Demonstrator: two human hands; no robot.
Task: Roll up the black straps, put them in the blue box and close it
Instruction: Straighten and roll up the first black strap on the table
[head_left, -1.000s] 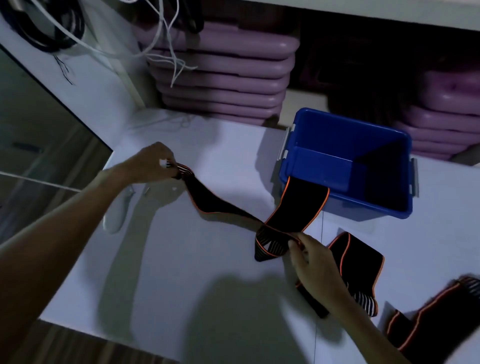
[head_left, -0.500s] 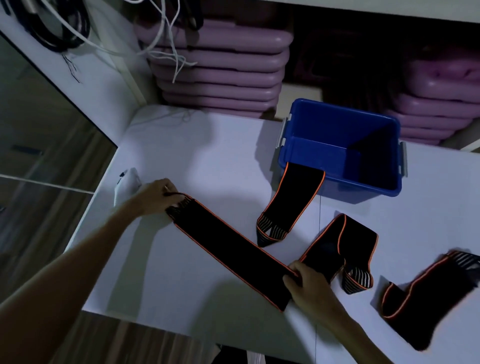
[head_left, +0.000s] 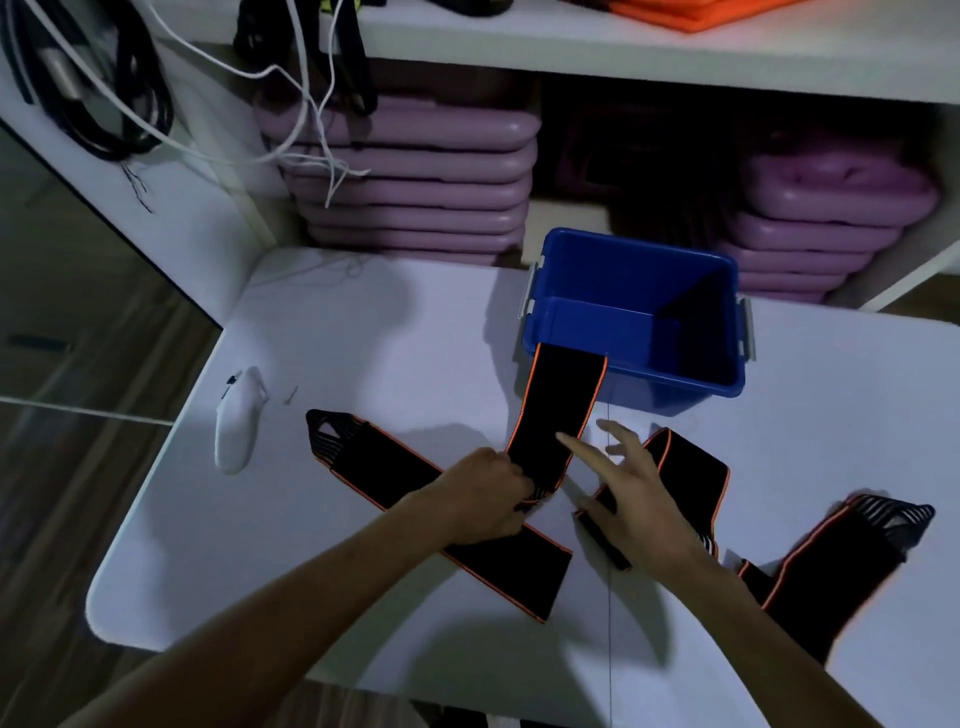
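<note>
Several black straps with orange edges lie on the white table (head_left: 363, 338). One long strap (head_left: 374, 462) lies flat and diagonal, from the left to the table's front. A second strap (head_left: 563, 405) hangs out of the open blue box (head_left: 639, 332) over its near wall. My left hand (head_left: 488, 493) is closed on this strap's lower end. My right hand (head_left: 631, 483) hovers with spread fingers just right of it, above a folded third strap (head_left: 691, 467). A fourth strap (head_left: 841, 556) lies at the right edge.
A white mouse-like object (head_left: 239, 415) rests near the table's left edge. Stacked purple boxes (head_left: 410, 176) fill the shelf behind the blue box. White and black cables (head_left: 291, 104) hang at the upper left. The floor drops away left of the table.
Both hands let go of the long strap, which now lies flat. My left hand moved right and took the end of the strap hanging from the box. My right hand rose, open.
</note>
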